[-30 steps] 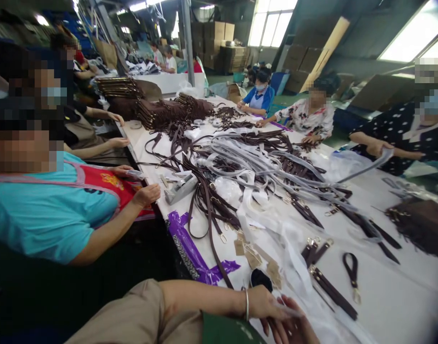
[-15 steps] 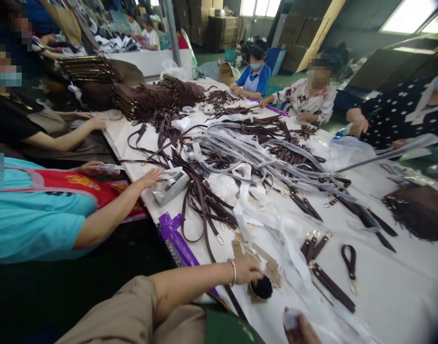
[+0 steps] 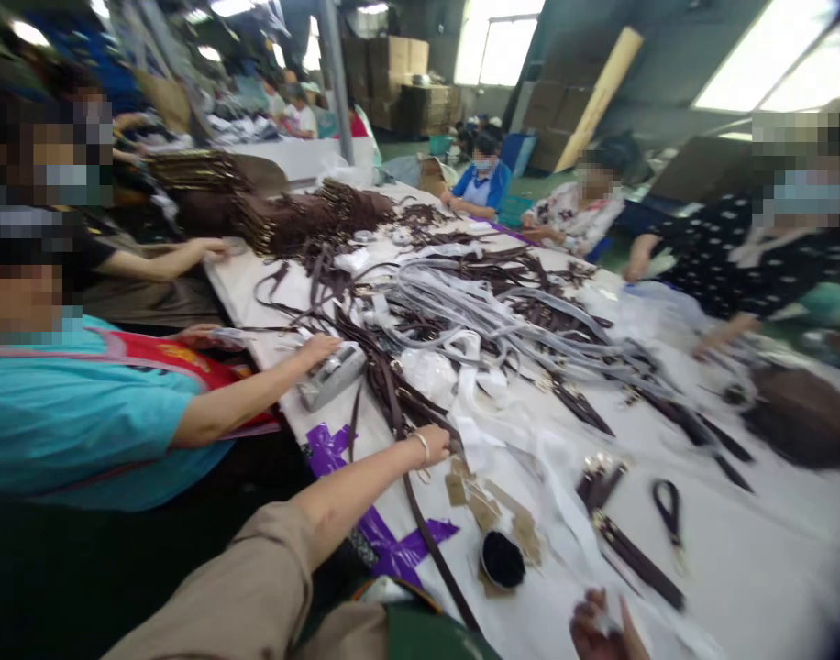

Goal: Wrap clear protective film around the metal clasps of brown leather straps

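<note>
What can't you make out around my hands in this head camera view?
The right hand: cut off by the bottom edge and blurred, so what it holds can't be told.
The left hand: its fingers hide whether it grips the dark straps beneath it.
The kraft paper tags: any printing is too small to read.
The round black item: too blurred to identify.

The left hand (image 3: 430, 445) has moved off the black roll (image 3: 502, 559) to the straps (image 3: 396, 390); a co-worker's hand (image 3: 320, 348) now rests on the tape dispenser (image 3: 334, 378).
</note>
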Demonstrator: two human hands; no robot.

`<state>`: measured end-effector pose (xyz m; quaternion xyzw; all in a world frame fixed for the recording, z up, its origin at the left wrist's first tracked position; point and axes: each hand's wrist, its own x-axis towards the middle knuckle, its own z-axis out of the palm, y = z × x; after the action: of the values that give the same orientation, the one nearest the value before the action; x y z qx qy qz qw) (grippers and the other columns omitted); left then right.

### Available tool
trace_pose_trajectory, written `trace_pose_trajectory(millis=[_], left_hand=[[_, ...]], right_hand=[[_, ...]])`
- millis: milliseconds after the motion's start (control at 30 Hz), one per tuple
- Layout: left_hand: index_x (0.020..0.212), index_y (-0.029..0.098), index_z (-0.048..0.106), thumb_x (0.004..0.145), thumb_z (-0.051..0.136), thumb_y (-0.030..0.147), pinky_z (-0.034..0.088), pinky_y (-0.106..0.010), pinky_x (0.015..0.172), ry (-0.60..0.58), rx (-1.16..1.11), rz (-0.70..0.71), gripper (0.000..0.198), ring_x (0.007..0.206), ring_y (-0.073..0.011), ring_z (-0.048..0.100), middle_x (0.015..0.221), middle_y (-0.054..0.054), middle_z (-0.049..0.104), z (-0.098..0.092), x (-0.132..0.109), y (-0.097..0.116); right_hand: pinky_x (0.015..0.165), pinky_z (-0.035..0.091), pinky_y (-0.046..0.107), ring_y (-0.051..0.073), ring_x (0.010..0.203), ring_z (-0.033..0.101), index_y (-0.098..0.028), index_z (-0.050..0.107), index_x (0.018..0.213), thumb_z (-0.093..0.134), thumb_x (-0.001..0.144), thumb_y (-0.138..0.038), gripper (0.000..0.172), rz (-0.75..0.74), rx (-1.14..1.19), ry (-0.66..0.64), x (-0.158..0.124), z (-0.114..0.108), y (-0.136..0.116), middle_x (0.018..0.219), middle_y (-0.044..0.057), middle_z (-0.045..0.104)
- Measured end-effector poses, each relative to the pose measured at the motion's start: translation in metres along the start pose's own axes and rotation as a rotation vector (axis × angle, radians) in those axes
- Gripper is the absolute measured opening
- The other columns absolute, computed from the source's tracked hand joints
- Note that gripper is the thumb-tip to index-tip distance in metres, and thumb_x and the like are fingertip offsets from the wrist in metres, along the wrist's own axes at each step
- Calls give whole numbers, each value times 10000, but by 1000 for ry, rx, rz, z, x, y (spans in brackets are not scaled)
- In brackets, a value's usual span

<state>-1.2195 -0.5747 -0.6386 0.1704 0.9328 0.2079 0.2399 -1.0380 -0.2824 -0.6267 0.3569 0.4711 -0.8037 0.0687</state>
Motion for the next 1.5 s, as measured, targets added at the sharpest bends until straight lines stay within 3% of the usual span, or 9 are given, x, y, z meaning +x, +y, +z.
trace_pose_trajectory(millis=[133, 333, 467, 600, 767, 933, 1100, 1367, 1500], left_hand=[[952, 130, 523, 876, 425, 313, 441, -289, 691, -23, -195, 234, 222, 748, -172, 589, 838, -76, 636, -2, -5, 36], [1084, 116, 481, 776, 600, 419, 381, -200, 559, -295, -1100, 393, 448, 629, -94, 498, 753, -10, 554, 34, -56, 123], [1087, 93, 545, 757, 616, 458, 250, -185, 465, -367, -1132, 245, 497, 494, -52, 338, 570, 57, 396, 72, -90, 172], [917, 87, 583, 706, 659, 446, 235, -189, 455, -299, -1049, 165, 423, 483, -53, 329, 532, 61, 384, 95, -95, 198], [727, 107, 543, 714, 630, 427, 277, -189, 439, -263, -967, 141, 333, 449, -64, 370, 485, 48, 423, 105, -92, 208], [981, 115, 495, 831, 445, 550, 238, -168, 372, -411, -995, 202, 462, 366, -47, 330, 523, 34, 508, 109, -106, 201], [1328, 117, 325, 911, 262, 533, 238, -160, 339, -520, -902, 283, 592, 335, -45, 330, 563, 29, 524, 91, -125, 202], [1331, 165, 415, 935, 226, 482, 402, -179, 577, -559, -515, 543, 542, 486, -87, 481, 505, 27, 505, 61, -136, 209], [1327, 185, 426, 927, 213, 498, 398, -181, 566, -575, -413, 599, 551, 473, -96, 486, 513, 25, 513, 55, -138, 206]], right_hand=[[520, 527, 121, 67, 675, 602, -200, 614, 820, 789, 635, -243, 258, 22, 442, -15, -25, -2, -15, 798, -28, 640], [496, 505, 122, 62, 636, 586, -180, 616, 813, 740, 715, -239, 169, -99, 533, 103, -41, -3, -13, 771, -24, 646], [498, 500, 141, 56, 575, 554, -181, 625, 800, 762, 687, -238, 187, -121, 485, 129, -57, -12, 0, 708, -50, 632], [537, 507, 158, 71, 608, 561, -187, 628, 767, 752, 694, -275, 168, -68, 390, 65, -69, -20, 11, 702, -52, 628], [617, 522, 198, 102, 722, 586, -185, 642, 835, 733, 715, -292, 185, -1, 349, -25, -77, -36, 8, 835, -11, 656], [587, 529, 198, 109, 713, 604, -169, 630, 833, 741, 702, -210, 176, 19, 503, 60, -73, -56, -5, 792, -4, 658], [558, 535, 190, 109, 679, 624, -143, 619, 827, 696, 756, -219, 129, 112, 625, 61, -69, -65, -13, 744, 13, 659], [561, 533, 168, 107, 678, 639, -161, 621, 769, 692, 757, -220, 93, 109, 622, 56, -65, -64, -13, 758, 12, 674], [560, 526, 162, 101, 658, 633, -159, 623, 763, 692, 760, -240, 106, 100, 642, 60, -64, -65, -12, 745, 12, 674]])
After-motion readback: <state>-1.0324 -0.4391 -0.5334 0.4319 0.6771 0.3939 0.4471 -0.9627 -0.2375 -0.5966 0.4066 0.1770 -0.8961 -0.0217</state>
